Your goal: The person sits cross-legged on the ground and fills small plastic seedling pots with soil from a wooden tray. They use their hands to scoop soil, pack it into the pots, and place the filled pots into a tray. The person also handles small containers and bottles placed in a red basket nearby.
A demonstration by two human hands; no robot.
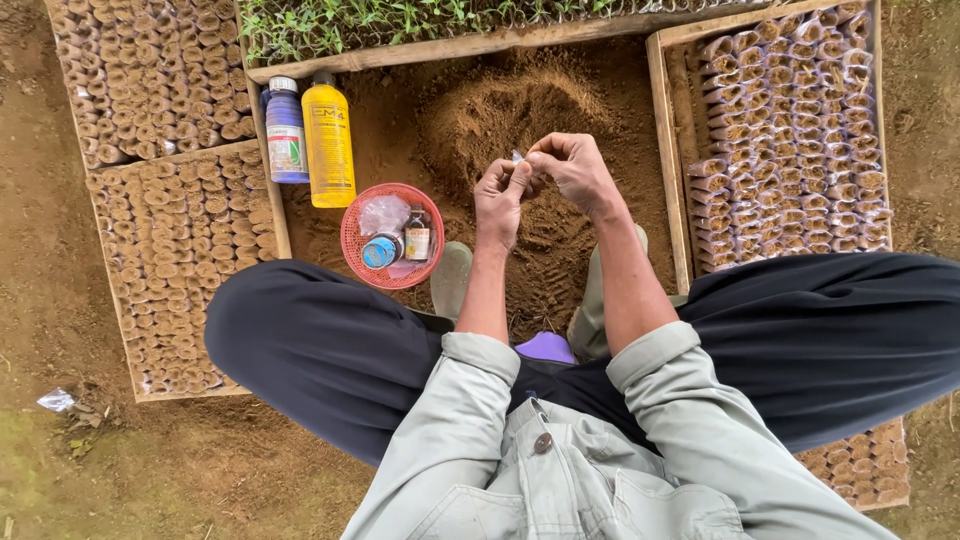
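My left hand (500, 198) and my right hand (575, 168) meet above a mound of brown soil (500, 110). Together they pinch a small clear plastic bag (517, 157) between their fingertips. I squat with dark trousers and rubber boots (452, 278) on the soil. The bag is mostly hidden by my fingers.
A red basket (352, 245) with a small bottle, a tin and a plastic bag sits left of my hands. A yellow bottle (328, 140) and a blue bottle (286, 132) stand behind it. Wooden frames with soil-filled bags lie left (170, 240) and right (790, 140). Seedlings (400, 20) grow at the top.
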